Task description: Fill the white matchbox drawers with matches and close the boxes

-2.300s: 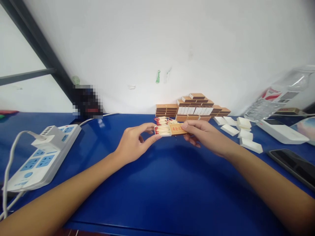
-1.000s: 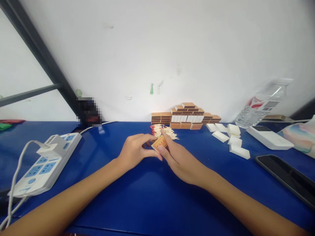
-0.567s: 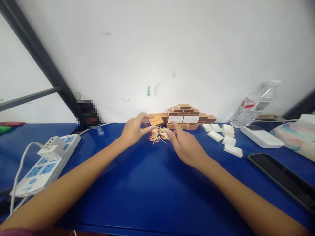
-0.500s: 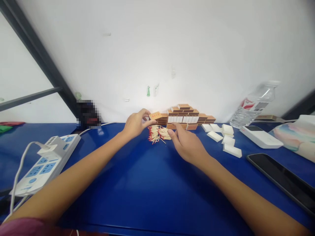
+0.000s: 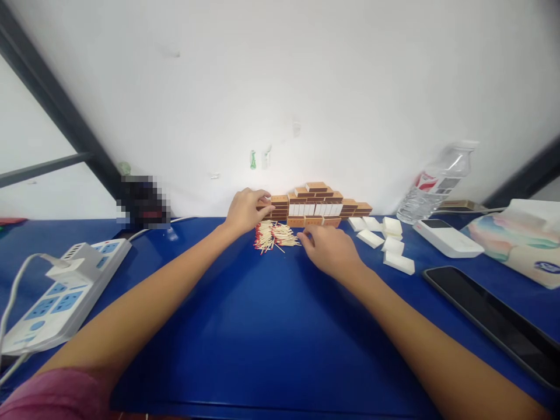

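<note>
My left hand (image 5: 245, 211) pinches a matchbox (image 5: 263, 205) between thumb and fingers, at the left end of the stacked matchboxes (image 5: 279, 209); whether the box touches the wall behind is hidden. The stack steps up to a peak, with a row of white box ends in its middle. In front lies a heap of red-tipped matches (image 5: 273, 236). At its right side my right hand (image 5: 332, 251) is closed with curled fingers, and whatever they may hold is hidden.
Several white match trays (image 5: 399, 262) lie right of the stack. Farther right are a plastic bottle (image 5: 431, 186), a white device (image 5: 450, 240), a phone (image 5: 490, 315) and a tissue pack (image 5: 511, 239). A power strip (image 5: 65, 303) with cables occupies the left.
My left hand has lowered the matchbox to the left end of the stack. My right hand has drawn its fingers in beside the matches. The whole view has shifted slightly.
</note>
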### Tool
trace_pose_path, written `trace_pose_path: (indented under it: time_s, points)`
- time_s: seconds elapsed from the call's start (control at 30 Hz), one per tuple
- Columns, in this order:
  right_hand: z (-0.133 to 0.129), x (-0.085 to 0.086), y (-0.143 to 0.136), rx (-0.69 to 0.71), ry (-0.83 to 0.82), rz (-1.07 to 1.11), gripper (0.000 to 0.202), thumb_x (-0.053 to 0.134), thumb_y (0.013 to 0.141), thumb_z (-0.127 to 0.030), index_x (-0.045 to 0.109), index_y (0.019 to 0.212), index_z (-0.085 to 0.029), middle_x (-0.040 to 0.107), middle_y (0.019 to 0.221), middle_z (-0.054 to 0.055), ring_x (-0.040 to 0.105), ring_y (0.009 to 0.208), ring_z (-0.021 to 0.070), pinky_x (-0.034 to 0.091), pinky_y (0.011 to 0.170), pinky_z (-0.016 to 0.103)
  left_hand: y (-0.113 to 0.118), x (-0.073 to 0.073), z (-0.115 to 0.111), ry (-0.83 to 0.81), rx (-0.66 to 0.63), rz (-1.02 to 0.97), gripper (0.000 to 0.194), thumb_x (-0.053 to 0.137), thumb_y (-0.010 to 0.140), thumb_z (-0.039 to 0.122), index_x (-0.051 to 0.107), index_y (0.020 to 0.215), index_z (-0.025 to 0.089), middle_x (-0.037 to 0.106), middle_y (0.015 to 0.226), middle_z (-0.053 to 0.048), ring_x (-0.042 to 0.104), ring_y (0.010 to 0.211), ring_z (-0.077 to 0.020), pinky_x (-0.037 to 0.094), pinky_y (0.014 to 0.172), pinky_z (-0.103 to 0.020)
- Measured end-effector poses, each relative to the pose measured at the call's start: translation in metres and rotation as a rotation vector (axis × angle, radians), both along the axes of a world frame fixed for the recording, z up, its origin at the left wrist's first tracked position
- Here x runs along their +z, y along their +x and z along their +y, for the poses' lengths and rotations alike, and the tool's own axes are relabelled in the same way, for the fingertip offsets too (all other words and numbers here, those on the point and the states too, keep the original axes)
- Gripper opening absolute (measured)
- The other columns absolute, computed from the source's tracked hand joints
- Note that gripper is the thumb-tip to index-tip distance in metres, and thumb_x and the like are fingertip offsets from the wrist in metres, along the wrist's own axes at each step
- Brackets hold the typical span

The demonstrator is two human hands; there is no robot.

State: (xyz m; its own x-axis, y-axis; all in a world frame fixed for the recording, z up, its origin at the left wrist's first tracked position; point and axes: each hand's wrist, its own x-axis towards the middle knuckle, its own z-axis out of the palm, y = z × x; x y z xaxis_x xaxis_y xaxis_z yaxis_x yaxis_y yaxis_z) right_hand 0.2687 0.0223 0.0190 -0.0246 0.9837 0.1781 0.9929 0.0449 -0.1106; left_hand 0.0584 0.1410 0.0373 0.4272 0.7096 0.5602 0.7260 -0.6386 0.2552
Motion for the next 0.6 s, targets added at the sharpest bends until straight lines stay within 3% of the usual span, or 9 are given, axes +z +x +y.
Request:
trace_pose_path:
  time_s: [0.07, 0.2, 0.3, 0.43, 0.6]
  points:
    - [0.006, 0.0, 0.012, -0.029, 0.024, 0.008, 0.035, 0.046, 0.106, -0.04, 0.074, 0.105, -0.02, 0.079, 0.1, 0.013, 0.074, 0.094, 0.0276, 0.049, 0.078, 0.034, -0.012, 0.0, -0.021, 0.017, -0.006, 0.027, 0.023, 0.074, 0.092, 0.031, 0.075, 0.112, 0.02, 0.079, 0.106, -0.007, 0.066, 0.101, -0.0271, 0.049, 0.095, -0.044]
    - [0.024, 0.005, 0.06, -0.175, 0.089, 0.093, 0.031, 0.052, 0.1, -0.037, 0.077, 0.101, -0.018, 0.078, 0.099, 0.015, 0.071, 0.093, 0.0294, 0.047, 0.078, 0.036, -0.046, -0.005, -0.07, 0.03, -0.166, 0.168, 0.02, 0.065, 0.098, 0.035, 0.075, 0.11, 0.021, 0.079, 0.105, -0.006, 0.068, 0.099, -0.0252, 0.051, 0.092, -0.043]
    - [0.037, 0.009, 0.102, -0.358, 0.203, 0.325, 0.027, 0.06, 0.096, -0.033, 0.076, 0.107, -0.014, 0.076, 0.107, 0.02, 0.068, 0.097, 0.0305, 0.045, 0.081, 0.038, -0.074, -0.017, -0.097, -0.029, -0.183, 0.157, 0.024, 0.065, 0.099, 0.038, 0.074, 0.114, 0.022, 0.078, 0.1, -0.005, 0.068, 0.095, -0.0233, 0.054, 0.089, -0.041]
    - [0.05, 0.008, 0.129, -0.447, 0.202, 0.652, 0.039, 0.055, 0.101, -0.034, 0.069, 0.12, -0.004, 0.075, 0.101, 0.024, 0.064, 0.074, 0.0204, 0.046, 0.07, 0.035, -0.097, -0.032, -0.105, -0.064, -0.121, 0.069, 0.021, 0.064, 0.099, 0.037, 0.076, 0.109, 0.022, 0.076, 0.084, -0.002, 0.067, 0.078, -0.0181, 0.054, 0.072, -0.032]
    - [0.059, 0.001, 0.122, -0.4, 0.158, 0.724, 0.039, 0.055, 0.1, -0.039, 0.067, 0.113, -0.004, 0.073, 0.095, 0.022, 0.059, 0.061, 0.0144, 0.045, 0.059, 0.031, -0.096, -0.038, -0.1, -0.028, -0.129, 0.043, 0.02, 0.064, 0.1, 0.035, 0.076, 0.11, 0.022, 0.073, 0.08, -0.001, 0.065, 0.075, -0.0167, 0.052, 0.071, -0.031]
